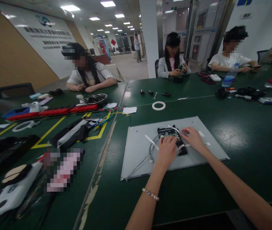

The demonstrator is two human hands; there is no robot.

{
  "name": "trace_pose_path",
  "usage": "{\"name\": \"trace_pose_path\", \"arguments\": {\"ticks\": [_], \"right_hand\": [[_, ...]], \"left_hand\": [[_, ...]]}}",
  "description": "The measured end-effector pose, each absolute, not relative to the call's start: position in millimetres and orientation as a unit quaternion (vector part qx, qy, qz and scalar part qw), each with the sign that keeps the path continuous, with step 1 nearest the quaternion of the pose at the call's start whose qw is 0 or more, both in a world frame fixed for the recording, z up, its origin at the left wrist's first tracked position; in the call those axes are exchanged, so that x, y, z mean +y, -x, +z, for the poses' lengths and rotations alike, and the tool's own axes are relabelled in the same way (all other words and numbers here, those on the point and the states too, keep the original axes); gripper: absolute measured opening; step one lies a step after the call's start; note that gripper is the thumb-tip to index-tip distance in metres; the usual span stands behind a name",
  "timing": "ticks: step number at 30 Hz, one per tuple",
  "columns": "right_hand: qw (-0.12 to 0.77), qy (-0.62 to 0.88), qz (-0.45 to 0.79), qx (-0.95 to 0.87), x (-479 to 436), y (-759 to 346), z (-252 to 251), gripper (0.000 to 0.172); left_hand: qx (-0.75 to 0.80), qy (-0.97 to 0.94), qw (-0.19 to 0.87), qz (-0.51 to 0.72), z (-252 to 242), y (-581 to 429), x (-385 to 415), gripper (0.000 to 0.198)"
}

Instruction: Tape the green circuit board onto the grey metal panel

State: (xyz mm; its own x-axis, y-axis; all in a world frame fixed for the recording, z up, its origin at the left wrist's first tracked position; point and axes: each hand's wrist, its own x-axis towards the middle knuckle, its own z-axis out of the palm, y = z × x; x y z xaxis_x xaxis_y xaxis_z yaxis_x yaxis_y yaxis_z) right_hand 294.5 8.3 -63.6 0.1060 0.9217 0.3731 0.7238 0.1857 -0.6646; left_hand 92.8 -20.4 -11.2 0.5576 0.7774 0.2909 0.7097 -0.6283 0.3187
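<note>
Fingers (172, 140) of the left hand (167, 151) curl down over the black device (160, 131), seemingly to steady it; whether they grip it or only press on it, I cannot tell. Those of the right hand (193, 136) bend together at the end of a white strip (173, 128) that slants across the device's far edge. They look set to control that end, though their tips are too small to show whether they pinch it.

Beneath both hands, the device lies on a pale flat panel (136, 137), its green circuit board (173, 135) partly bare between them. Laid flat, the panel probably gives firm backing for close work. Left of the device, a second white strip (151, 141) lies tilted near a grey cable (143, 161), which runs toward the panel's near-left corner, perhaps kept aside to leave the board accessible.

Beyond the panel's far edge, a white ring (158, 109) rests on the green bench (188, 188), with a small wrench (155, 95) farther back, likely within reach. Well to the left are a red strip (55, 111) and loose wires (108, 116). Co-workers sit around the bench's far side.
</note>
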Motion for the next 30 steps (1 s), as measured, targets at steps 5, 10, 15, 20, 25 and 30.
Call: {"name": "trace_pose_path", "arguments": {"ticks": [5,10,15,20,25,30], "right_hand": [[0.402,0.603,0.151,-0.672,7.9,-295.3,-61.4,0.021],[0.354,0.618,0.143,-0.688,9.9,-296.4,-63.6,0.035],[0.32,0.623,0.128,-0.702,6.6,-293.0,-58.7,0.043],[0.246,0.619,0.064,-0.743,0.5,-286.2,-48.3,0.049],[0.191,0.625,0.011,-0.756,-1.8,-283.5,-46.1,0.057],[0.158,0.646,-0.006,-0.747,-1.0,-279.0,-44.1,0.057]], "left_hand": [[0.418,-0.881,0.083,0.205,-10.9,-92.6,-18.1,0.035],[0.422,-0.879,0.084,0.204,-12.4,-92.4,-16.8,0.036],[0.418,-0.882,0.09,0.201,-10.3,-91.9,-17.6,0.036],[0.417,-0.883,0.089,0.196,-9.2,-91.7,-17.6,0.036],[0.418,-0.884,0.084,0.194,-10.1,-93.0,-17.5,0.035],[0.418,-0.884,0.08,0.196,-9.7,-94.4,-16.5,0.035]]}}
